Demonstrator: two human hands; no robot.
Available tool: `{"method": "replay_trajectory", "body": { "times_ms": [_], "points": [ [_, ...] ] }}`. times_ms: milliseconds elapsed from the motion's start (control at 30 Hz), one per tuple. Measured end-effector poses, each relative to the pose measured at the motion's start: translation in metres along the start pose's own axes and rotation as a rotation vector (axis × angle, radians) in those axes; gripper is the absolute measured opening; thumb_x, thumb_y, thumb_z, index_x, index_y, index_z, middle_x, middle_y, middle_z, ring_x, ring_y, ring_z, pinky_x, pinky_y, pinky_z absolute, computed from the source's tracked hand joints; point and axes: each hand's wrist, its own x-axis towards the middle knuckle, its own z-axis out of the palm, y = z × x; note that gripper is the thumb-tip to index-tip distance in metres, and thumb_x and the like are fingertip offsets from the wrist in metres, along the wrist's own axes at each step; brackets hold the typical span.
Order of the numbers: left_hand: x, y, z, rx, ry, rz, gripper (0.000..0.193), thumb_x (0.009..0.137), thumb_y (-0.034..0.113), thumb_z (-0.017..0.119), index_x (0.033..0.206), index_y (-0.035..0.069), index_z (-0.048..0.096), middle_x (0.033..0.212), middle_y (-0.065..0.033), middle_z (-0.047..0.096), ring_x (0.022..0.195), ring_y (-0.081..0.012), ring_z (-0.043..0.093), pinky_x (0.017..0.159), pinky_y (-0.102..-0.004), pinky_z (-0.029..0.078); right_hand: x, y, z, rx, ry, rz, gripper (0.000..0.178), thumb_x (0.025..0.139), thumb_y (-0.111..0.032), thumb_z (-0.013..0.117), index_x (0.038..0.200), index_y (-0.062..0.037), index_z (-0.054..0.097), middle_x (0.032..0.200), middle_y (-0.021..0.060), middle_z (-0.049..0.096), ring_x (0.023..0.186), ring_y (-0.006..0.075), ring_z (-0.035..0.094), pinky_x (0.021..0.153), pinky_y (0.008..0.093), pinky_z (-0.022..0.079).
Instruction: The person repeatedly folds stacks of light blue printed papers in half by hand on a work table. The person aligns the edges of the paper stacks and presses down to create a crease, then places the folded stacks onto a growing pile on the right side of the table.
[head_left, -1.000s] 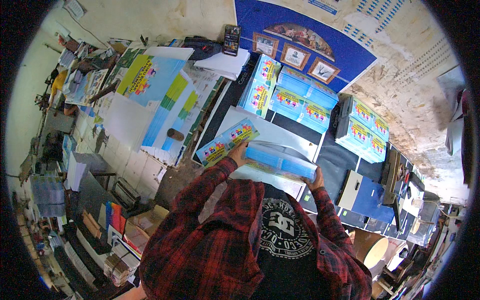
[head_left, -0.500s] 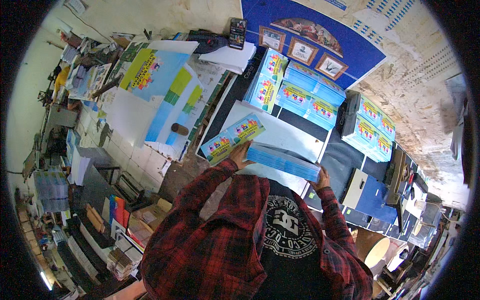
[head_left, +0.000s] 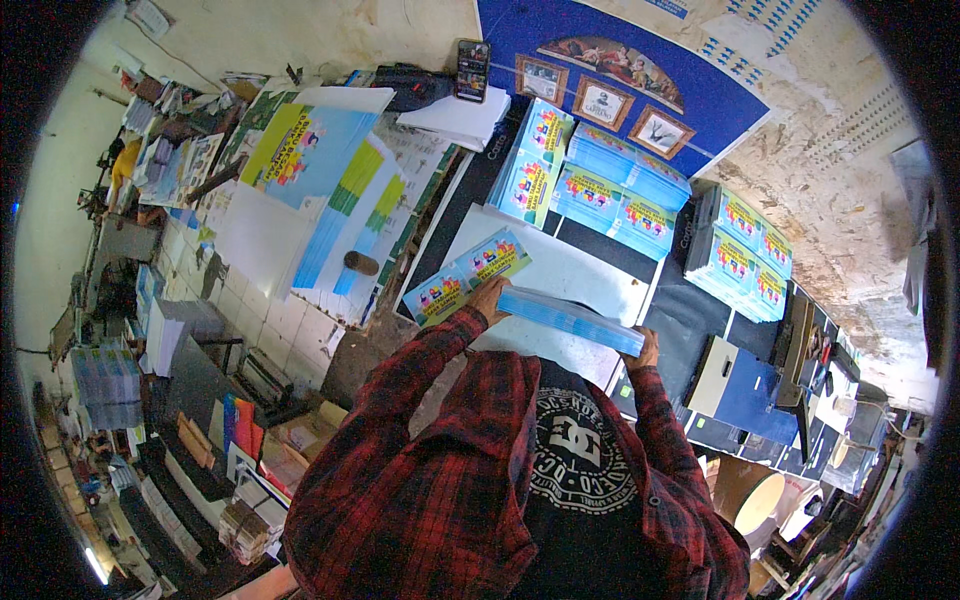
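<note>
A long stack of blue-edged printed sheets [head_left: 572,322] is held by its two ends over the pale board [head_left: 610,290] in front of me. My left hand [head_left: 488,300] grips its left end, fingers wrapped round the corner. At the right end my right hand [head_left: 646,350] closes on the stack, its fingers partly hidden behind it. Just beyond my left hand lies a strip of colourful yellow-green and blue printed covers [head_left: 467,277], flat at the board's left side.
Stacks of the same colourful prints [head_left: 615,205] stand at the back of the table, with another pile [head_left: 738,262] to the right. A phone [head_left: 472,70] leans against the wall. Large printed sheets [head_left: 310,165] lie on the left-hand table under a dark cylinder [head_left: 360,263].
The stack has tilted slightly, so its layered edge looks thinner and paler. Both hands have shifted a little and keep their hold.
</note>
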Motion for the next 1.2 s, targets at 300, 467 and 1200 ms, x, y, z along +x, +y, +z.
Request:
{"method": "replay_trajectory", "body": {
  "times_ms": [300, 467, 1200],
  "points": [
    [0.009, 0.002, -0.006, -0.092, -0.206, -0.059, 0.061, 0.066, 0.019, 0.080, 0.118, 0.014, 0.049, 0.111, -0.0147, 0.061, 0.107, -0.0349, 0.057, 0.088, -0.0453, 0.046, -0.011, -0.047, -0.069, 0.014, -0.045, -0.075, 0.120, 0.039, -0.052, 0.089, 0.137, -0.0080, 0.036, 0.133, 0.0182, 0.044, 0.122, 0.0374, 0.042, 0.101, 0.0491, 0.034],
    [0.007, -0.014, 0.009, -0.029, -0.235, -0.100, 0.061, 0.065, 0.019, 0.079, 0.118, 0.015, 0.049, 0.107, -0.0158, 0.060, 0.105, -0.0362, 0.057, 0.088, -0.0460, 0.046, 0.042, -0.143, -0.100, -0.268, -0.274, -0.154, 0.141, 0.036, -0.063, 0.084, 0.147, -0.0082, 0.017, 0.150, 0.0184, 0.019, 0.138, 0.0359, 0.020, 0.106, 0.0586, 0.020],
    [0.001, -0.008, 0.011, 0.039, -0.147, -0.053, 0.045, 0.069, 0.021, 0.075, 0.108, 0.017, 0.051, 0.092, -0.0123, 0.064, 0.090, -0.0351, 0.062, 0.075, -0.0462, 0.049, 0.023, -0.114, -0.024, -0.450, -0.325, -0.107, 0.049, 0.068, -0.030, 0.073, 0.107, -0.0103, 0.051, 0.106, 0.0089, 0.059, 0.102, 0.0279, 0.057, 0.096, 0.0509, 0.033]
  ]
}}
